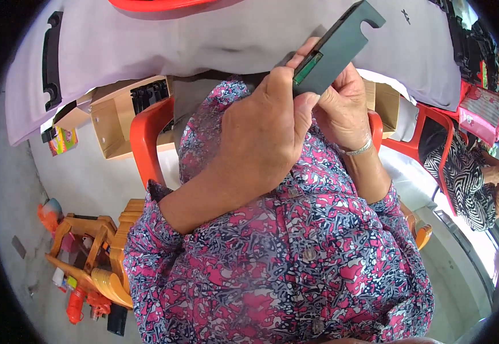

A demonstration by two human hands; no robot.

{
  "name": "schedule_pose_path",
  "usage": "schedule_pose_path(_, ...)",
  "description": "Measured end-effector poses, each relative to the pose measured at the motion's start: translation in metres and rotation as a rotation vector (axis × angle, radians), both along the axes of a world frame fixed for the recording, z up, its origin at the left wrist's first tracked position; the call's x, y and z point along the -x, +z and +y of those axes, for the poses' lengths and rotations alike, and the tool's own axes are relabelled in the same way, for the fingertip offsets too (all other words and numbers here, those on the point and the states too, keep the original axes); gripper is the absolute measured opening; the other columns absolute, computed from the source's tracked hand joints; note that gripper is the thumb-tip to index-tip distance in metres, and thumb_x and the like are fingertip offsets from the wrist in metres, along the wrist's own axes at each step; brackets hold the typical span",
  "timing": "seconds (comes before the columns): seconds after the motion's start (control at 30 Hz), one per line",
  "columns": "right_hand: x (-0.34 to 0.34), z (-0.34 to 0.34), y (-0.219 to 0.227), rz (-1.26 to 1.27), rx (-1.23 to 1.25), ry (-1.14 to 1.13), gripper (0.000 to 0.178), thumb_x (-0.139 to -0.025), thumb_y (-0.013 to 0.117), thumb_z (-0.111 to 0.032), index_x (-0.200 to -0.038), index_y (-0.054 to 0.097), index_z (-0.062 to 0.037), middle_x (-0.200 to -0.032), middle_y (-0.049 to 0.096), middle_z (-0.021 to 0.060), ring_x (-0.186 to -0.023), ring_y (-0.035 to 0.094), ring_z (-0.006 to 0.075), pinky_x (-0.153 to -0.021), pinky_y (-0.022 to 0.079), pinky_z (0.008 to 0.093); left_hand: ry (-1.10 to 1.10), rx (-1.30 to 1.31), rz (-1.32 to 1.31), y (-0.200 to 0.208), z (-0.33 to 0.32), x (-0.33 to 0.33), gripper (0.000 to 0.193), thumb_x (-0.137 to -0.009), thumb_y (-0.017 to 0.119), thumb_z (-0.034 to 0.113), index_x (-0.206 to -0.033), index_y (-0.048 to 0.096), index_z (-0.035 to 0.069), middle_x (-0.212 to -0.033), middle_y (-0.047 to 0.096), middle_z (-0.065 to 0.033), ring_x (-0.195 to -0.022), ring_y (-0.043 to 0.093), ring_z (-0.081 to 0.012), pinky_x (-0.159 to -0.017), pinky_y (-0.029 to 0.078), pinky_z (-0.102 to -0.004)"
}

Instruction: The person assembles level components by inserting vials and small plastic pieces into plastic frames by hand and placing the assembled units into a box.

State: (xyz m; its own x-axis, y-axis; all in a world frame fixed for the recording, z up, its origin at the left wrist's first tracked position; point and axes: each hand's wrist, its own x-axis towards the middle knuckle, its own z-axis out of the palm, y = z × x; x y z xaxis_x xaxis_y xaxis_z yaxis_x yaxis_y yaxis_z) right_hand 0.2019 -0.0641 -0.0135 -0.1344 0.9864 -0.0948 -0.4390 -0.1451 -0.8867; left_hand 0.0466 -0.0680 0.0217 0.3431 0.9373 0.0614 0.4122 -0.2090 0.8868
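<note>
A dark grey, flat plastic part [334, 56] is held up at a slant over the near edge of the cloth-covered table. It has a curved, hook-like notch at its upper right end. A green strip [308, 69] shows in a slot along its left side. My left hand [261, 129] is closed on the lower end, its thumb pressed near the bottom corner. From the right, my right hand [347, 109] also grips the part, partly hidden behind it. Fingertips show beyond the part's far side; whatever they touch there is hidden.
A long black notched part [52, 60] lies on the grey tablecloth [203, 43] at left, near a red tray's rim [160, 4]. Below stands a cardboard box [112, 123] with black parts. Black pieces line the right side; another person [467, 172] sits there. Wooden furniture [92, 241] stands lower left.
</note>
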Motion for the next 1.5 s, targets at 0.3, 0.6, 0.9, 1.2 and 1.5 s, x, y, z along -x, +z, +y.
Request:
schedule_pose_path(0.3, -0.002, 0.001, -0.002, 0.06, -0.025, 0.023, 0.045, -0.089, 0.071, -0.011, -0.128, 0.049, -0.0016, -0.115, 0.063, 0.0081, -0.104, 0.062, 0.0141, -0.093, 0.051, 0.0292, -0.001, -0.045, -0.014, -0.002, -0.001, -0.001, 0.026, -0.1, 0.051, 0.016, -0.12, 0.048, 0.001, -0.089, 0.064, -0.0218, -0.077, 0.064, -0.0418, -0.064, 0.049, -0.0468)
schedule_pose_path(0.6, -0.008, 0.009, 0.005, -0.024, -0.04, 0.046, 0.043, -0.092, 0.068, -0.022, -0.127, 0.054, -0.0024, -0.109, 0.067, 0.0072, -0.083, 0.062, 0.0069, -0.067, 0.049, 0.0195, -0.052, -0.024, 0.004, 0.007, 0.004, 0.004, 0.034, -0.095, 0.057, 0.017, -0.12, 0.045, -0.002, -0.109, 0.063, -0.0229, -0.083, 0.065, -0.0406, -0.065, 0.053, -0.0457)
schedule_pose_path(0.9, -0.007, 0.009, 0.0, 0.049, 0.028, 0.038, 0.037, -0.092, 0.068, -0.02, -0.123, 0.057, -0.0026, -0.106, 0.068, 0.0078, -0.08, 0.062, 0.0071, -0.065, 0.049, 0.0199, -0.032, -0.003, 0.065, 0.003, 0.004, 0.001, 0.029, -0.097, 0.053, 0.02, -0.117, 0.046, 0.0, -0.09, 0.062, -0.0217, -0.077, 0.064, -0.0413, -0.062, 0.05, -0.0473)
schedule_pose_path(1.2, -0.01, 0.014, 0.004, 0.008, 0.092, 0.079, 0.029, -0.092, 0.067, -0.017, -0.116, 0.058, -0.002, -0.1, 0.068, 0.0056, -0.073, 0.059, 0.0059, -0.061, 0.046, 0.0191, -0.086, 0.053, 0.063, 0.004, 0.008, 0.008, 0.033, -0.095, 0.055, 0.019, -0.119, 0.045, -0.002, -0.098, 0.062, -0.0249, -0.083, 0.063, -0.0437, -0.067, 0.051, -0.0499)
schedule_pose_path(1.5, 0.01, 0.025, 0.02, -0.214, 0.013, 0.084, 0.027, -0.092, 0.058, -0.001, -0.119, 0.056, -0.0023, -0.091, 0.06, -0.0018, -0.072, 0.055, 0.0042, -0.06, 0.047, 0.0201, -0.116, 0.494, -0.337, -0.007, 0.023, 0.016, 0.031, -0.101, 0.051, 0.03, -0.113, 0.047, 0.002, -0.075, 0.053, -0.0013, -0.069, 0.05, -0.0081, -0.063, 0.043, -0.0256)
